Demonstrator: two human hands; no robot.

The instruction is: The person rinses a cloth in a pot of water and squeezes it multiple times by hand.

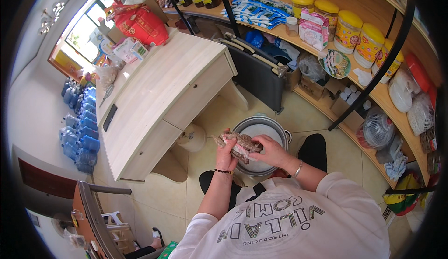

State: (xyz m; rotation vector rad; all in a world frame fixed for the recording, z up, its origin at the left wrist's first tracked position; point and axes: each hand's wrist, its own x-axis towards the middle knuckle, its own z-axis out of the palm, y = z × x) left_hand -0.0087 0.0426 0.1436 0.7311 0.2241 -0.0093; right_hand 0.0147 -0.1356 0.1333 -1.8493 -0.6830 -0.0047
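Both of my hands hold a mottled brown bundle with pinkish-white patches over a round metal pot. Its creased surface does not settle what it is. My left hand grips the bundle's left side, thumb across the front. At its right end, the fingers of my right hand pinch it. Beneath, the pot stands on the tiled floor between my feet and contains something whitish, perhaps liquid. The bundle and my hands hide part of the pot's left side. A red item below the pot is mostly hidden.
A pale wooden desk stands to the left, beside a small bin. A folded dark frame leans ahead. Curving shelves on the right hold yellow-lidded jars and a fan. Another person's foot shows bottom left.
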